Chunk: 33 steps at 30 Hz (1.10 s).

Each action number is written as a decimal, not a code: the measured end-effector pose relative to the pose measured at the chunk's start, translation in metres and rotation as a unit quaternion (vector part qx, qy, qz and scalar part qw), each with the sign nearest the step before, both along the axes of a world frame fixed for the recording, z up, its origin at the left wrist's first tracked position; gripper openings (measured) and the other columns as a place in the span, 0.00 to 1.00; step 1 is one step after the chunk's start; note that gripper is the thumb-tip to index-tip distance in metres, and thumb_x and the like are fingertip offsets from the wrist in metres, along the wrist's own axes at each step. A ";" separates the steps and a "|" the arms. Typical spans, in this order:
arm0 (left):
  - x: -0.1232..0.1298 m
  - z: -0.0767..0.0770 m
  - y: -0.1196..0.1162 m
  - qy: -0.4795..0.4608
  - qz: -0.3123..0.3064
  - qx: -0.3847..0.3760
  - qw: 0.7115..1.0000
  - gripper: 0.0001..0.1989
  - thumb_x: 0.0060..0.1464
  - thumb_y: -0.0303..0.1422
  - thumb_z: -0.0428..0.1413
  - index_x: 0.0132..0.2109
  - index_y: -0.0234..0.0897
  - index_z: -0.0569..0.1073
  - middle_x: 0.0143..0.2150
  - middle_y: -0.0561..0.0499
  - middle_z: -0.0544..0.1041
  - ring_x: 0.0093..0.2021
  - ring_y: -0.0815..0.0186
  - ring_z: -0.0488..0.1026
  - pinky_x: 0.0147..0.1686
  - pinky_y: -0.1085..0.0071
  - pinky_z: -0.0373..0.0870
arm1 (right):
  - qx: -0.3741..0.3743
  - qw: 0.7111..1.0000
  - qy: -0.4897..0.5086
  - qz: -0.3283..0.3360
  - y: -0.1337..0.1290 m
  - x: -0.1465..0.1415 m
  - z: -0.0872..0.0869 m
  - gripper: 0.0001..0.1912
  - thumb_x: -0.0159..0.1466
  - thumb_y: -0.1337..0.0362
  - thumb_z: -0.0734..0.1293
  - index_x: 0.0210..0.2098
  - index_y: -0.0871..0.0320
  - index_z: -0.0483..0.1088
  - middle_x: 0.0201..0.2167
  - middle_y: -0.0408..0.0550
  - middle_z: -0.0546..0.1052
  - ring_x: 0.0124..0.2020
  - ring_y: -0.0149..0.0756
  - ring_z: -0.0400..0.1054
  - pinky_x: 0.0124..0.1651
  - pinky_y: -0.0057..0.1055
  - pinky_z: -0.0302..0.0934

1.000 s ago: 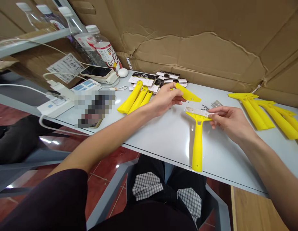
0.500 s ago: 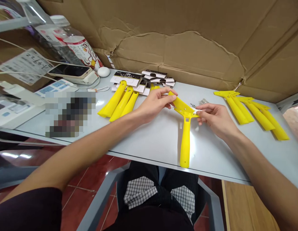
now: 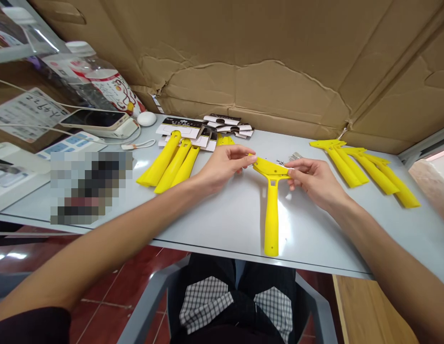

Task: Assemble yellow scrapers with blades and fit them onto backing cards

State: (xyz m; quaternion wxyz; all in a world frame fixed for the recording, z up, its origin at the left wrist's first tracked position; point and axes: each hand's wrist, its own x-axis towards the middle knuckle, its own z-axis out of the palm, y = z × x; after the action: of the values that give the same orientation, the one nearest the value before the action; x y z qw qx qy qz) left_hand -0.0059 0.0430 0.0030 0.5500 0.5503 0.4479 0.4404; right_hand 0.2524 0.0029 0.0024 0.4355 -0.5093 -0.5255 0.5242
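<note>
A yellow plastic T-shaped scraper (image 3: 272,210) lies on the desk with its handle towards me. Over its wide head sits a flat yellow cover plate (image 3: 270,166), roughly in line with the head. My left hand (image 3: 225,165) pinches the plate's left end between thumb and fingers. At the other end, my right hand (image 3: 313,179) has its thumb and fingers closed on the right tip of the scraper head. Just behind the head lie small screws (image 3: 280,162) and some thin metal pieces (image 3: 295,156), partly hidden by my right fingers.
Several yellow scraper handles (image 3: 354,165) lie at the right. More yellow scrapers (image 3: 170,160) with black-and-white cards (image 3: 181,128) are at the left, near a phone (image 3: 95,118), a white charger and plastic bottles (image 3: 107,83). A cardboard wall (image 3: 243,52) stands behind the desk.
The cover plate has swung down from a tilt, its left end lowered, and now lines up with the scraper head. A white bit by my right fingertips no longer shows. The view shifted slightly.
</note>
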 end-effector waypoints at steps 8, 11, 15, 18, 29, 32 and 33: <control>0.002 -0.009 -0.001 -0.109 -0.052 -0.089 0.989 0.11 0.53 0.34 0.74 0.39 0.33 0.85 0.49 0.41 0.84 0.47 0.60 0.82 0.51 0.61 0.80 | 0.004 1.000 0.012 0.005 -0.001 -0.002 0.004 0.15 0.56 0.58 0.81 0.40 0.57 0.81 0.37 0.48 0.84 0.26 0.31 0.72 0.35 0.36 0.69; 0.002 -0.009 -0.002 -0.125 -0.073 -0.124 0.982 0.09 0.54 0.33 0.73 0.38 0.32 0.85 0.50 0.39 0.84 0.50 0.57 0.83 0.50 0.61 0.83 | 0.001 1.000 0.023 0.004 0.000 -0.002 0.002 0.15 0.55 0.58 0.82 0.39 0.57 0.81 0.38 0.50 0.84 0.27 0.32 0.72 0.34 0.36 0.69; 0.003 -0.007 -0.004 -0.120 -0.073 -0.140 0.980 0.08 0.56 0.32 0.72 0.38 0.31 0.85 0.51 0.37 0.84 0.50 0.56 0.83 0.48 0.61 0.85 | -0.002 0.999 0.033 0.010 0.002 -0.001 -0.001 0.14 0.56 0.59 0.82 0.38 0.56 0.82 0.37 0.50 0.84 0.29 0.33 0.73 0.34 0.35 0.70; 0.004 -0.008 -0.005 -0.103 -0.061 -0.131 0.984 0.08 0.55 0.32 0.73 0.36 0.32 0.85 0.47 0.39 0.85 0.46 0.59 0.84 0.47 0.63 0.84 | 0.000 0.999 0.036 0.015 0.002 0.000 -0.002 0.13 0.56 0.59 0.81 0.38 0.56 0.82 0.39 0.50 0.84 0.29 0.32 0.73 0.35 0.35 0.70; 0.001 -0.002 0.000 -0.029 -0.069 -0.059 0.995 0.10 0.50 0.35 0.74 0.33 0.33 0.86 0.47 0.38 0.86 0.43 0.61 0.83 0.47 0.64 0.82 | -0.007 0.998 0.053 0.030 0.001 -0.002 -0.003 0.17 0.54 0.55 0.83 0.37 0.57 0.82 0.40 0.51 0.84 0.32 0.33 0.75 0.36 0.35 0.72; -0.002 0.001 0.004 0.008 -0.094 -0.025 0.995 0.10 0.51 0.36 0.74 0.36 0.34 0.87 0.54 0.37 0.85 0.40 0.63 0.84 0.43 0.65 0.82 | -0.008 0.998 0.059 0.033 0.001 -0.002 -0.003 0.17 0.54 0.55 0.84 0.37 0.57 0.82 0.40 0.51 0.84 0.32 0.33 0.75 0.36 0.34 0.72; -0.004 0.001 0.005 0.025 -0.107 -0.013 0.994 0.11 0.51 0.37 0.74 0.39 0.35 0.87 0.53 0.38 0.85 0.37 0.64 0.83 0.42 0.64 0.82 | -0.007 0.998 0.058 0.034 0.001 -0.002 -0.002 0.17 0.54 0.55 0.84 0.37 0.57 0.82 0.40 0.51 0.84 0.32 0.33 0.75 0.36 0.34 0.72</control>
State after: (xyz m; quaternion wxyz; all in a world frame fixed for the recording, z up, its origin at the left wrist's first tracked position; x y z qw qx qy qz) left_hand -0.0100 0.0484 0.0039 0.5896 0.5985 0.4065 0.3591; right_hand 0.2504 0.0043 0.0000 0.4433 -0.4628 -0.5129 0.5712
